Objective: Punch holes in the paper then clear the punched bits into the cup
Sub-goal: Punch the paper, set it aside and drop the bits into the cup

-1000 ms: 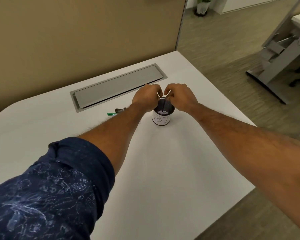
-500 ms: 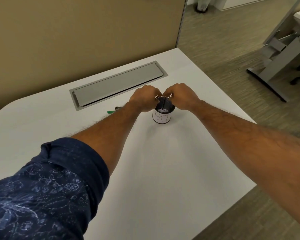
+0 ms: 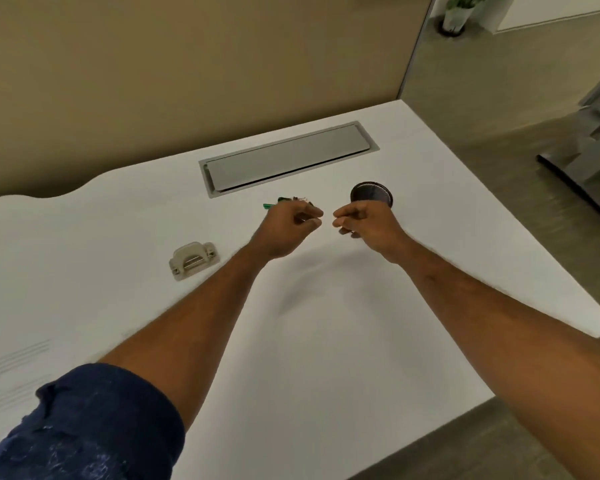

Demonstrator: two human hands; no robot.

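The cup (image 3: 371, 194), dark inside, stands on the white table (image 3: 326, 358) just beyond my right hand (image 3: 366, 225). My left hand (image 3: 286, 228) is a short way to its left. Both hands are pinched at the fingertips, and they hold a white sheet of paper (image 3: 321, 271) that hangs between them toward me. The sheet is hard to tell from the white table and shows mostly by its faint shadow and curl. No punched bits show on the table.
A beige hole punch (image 3: 194, 260) lies left of my left forearm. A small green and metal item (image 3: 284, 202) sits behind my left hand. A grey cable hatch (image 3: 288, 157) is set into the table's back. The table's right edge drops to the floor.
Both hands have come off the cup's rim and drawn back toward me and to the left with the paper. The cup now stands uncovered. The view has shifted, and the hole punch now shows.
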